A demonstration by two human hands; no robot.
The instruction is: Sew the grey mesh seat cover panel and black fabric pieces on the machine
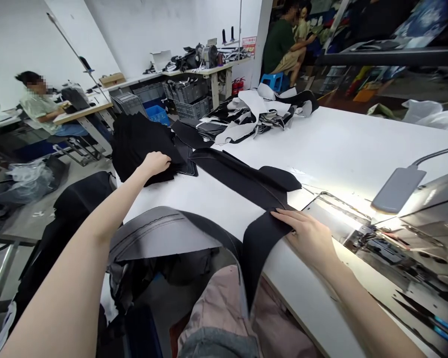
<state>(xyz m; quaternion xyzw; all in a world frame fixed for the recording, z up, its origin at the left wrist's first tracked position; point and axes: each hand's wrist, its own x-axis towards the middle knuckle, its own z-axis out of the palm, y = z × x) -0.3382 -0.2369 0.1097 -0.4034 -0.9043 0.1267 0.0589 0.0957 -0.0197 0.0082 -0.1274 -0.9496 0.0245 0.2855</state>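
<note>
My left hand (156, 163) reaches across to a fanned stack of black fabric pieces (134, 141) on the table's left side. Its fingers are curled together at the stack's right edge, on a black piece; their tips are partly hidden. Near the sewing machine (399, 253), my right hand (308, 236) grips the edge of a black fabric strip (259, 238), fingers laid over it. This strip bends down over the table edge toward my lap. Beyond it lies a long stitched black piece (239, 176). A grey-backed stitched panel (153, 233) curves along the front edge.
A heap of black and white fabric pieces (257, 112) sits at the table's back. The machine's lamp (397, 189) stands at the right, with blue-handled tweezers (446, 328) below it. Black fabric (82, 199) hangs at the left. Other people sit farther off.
</note>
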